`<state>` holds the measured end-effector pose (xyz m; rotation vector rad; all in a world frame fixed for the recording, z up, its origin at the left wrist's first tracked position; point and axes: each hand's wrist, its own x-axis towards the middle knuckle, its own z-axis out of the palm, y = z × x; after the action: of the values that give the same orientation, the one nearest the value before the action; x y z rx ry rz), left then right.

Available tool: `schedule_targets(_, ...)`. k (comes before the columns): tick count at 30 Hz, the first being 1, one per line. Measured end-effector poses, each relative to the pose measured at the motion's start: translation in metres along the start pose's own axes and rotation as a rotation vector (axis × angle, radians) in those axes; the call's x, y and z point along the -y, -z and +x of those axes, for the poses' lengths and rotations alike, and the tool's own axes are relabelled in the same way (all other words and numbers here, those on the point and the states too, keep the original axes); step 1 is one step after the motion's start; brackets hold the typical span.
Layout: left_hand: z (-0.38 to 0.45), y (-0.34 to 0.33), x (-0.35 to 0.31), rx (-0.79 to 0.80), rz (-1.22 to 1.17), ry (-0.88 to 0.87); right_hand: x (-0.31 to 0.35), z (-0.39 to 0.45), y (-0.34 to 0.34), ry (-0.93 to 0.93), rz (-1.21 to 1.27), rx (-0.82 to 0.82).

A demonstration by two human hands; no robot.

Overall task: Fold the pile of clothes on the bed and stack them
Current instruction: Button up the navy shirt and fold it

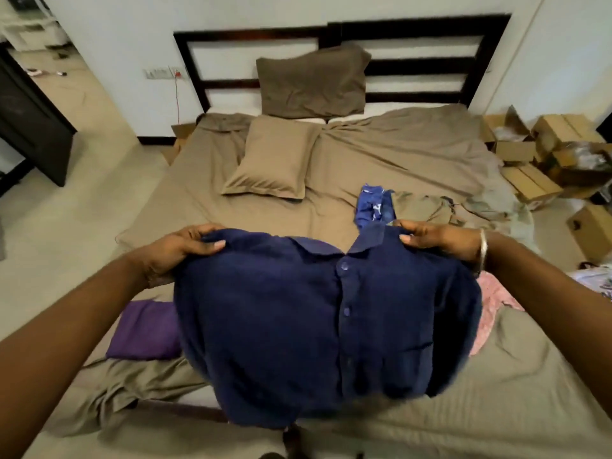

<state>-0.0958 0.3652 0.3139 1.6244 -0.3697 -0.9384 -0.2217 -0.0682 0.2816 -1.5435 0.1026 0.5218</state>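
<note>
I have the navy shirt [324, 326] pinched at each shoulder, left hand [180, 250] and right hand [440, 241] both gripping cloth, button side toward me, hanging above the bed's [430, 154] near edge. Folding has barely begun; next I should probably lay it flat beside the purple garment [144, 331].

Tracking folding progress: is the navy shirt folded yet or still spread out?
Spread: navy shirt hangs open, left hand and right hand gripping its shoulders.

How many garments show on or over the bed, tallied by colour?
Navy: 1, the navy shirt gripped by the left hand and right hand
Purple: 1, purple garment
Pink: 1, pink garment
Bright blue: 1, blue garment
Olive: 1, olive garment
Total: 5
</note>
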Motion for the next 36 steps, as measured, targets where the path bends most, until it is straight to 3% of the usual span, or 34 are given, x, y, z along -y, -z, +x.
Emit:
schedule_targets(2, 0.032, 0.014, 0.03, -0.195, 0.205, -0.016, -0.02, 0.028, -0.005, 0.022, -0.171, -0.166)
schedule_targets(4, 0.075, 0.033, 0.074, -0.292, 0.345, -0.017, -0.065, 0.068, 0.001, 0.044, -0.261, -0.255)
schedule_targets(10, 0.202, 0.068, 0.226, -0.451, 0.411, -0.003, -0.193, 0.173, 0.013, 0.023, -0.43, -0.403)
schedule_targets(13, 0.259, 0.076, 0.262, -0.556, 0.434, -0.095, -0.226, 0.238, 0.044, 0.026, -0.589, -0.431)
schedule_targets(16, 0.334, 0.101, 0.28, -0.715, 0.553, -0.263, -0.241, 0.312, 0.089, 0.151, -0.728, -0.574)
schedule_targets(19, 0.405, 0.133, 0.311, -0.793, 0.783, -0.122, -0.263, 0.383, 0.128, 0.12, -0.892, -0.647)
schedule_targets(22, 0.439, 0.124, 0.353, -0.829, 0.97, 0.147, -0.316, 0.416, 0.133, -0.017, -1.083, -0.71)
schedule_targets(25, 0.431, 0.089, 0.399, -0.793, 1.007, 0.049, -0.368, 0.405, 0.098, 0.057, -1.186, -0.784)
schedule_targets(27, 0.415, 0.074, 0.428, -0.694, 1.069, 0.093, -0.4, 0.39, 0.074, 0.04, -1.251, -0.725)
schedule_targets(30, 0.401, 0.074, 0.47, -0.546, 1.063, 0.317, -0.448, 0.38, 0.074, -0.127, -1.292, -0.579)
schedule_targets(36, 0.41, 0.096, 0.49, -0.531, 1.155, 0.369, -0.476, 0.389, 0.094, -0.194, -1.167, -0.528)
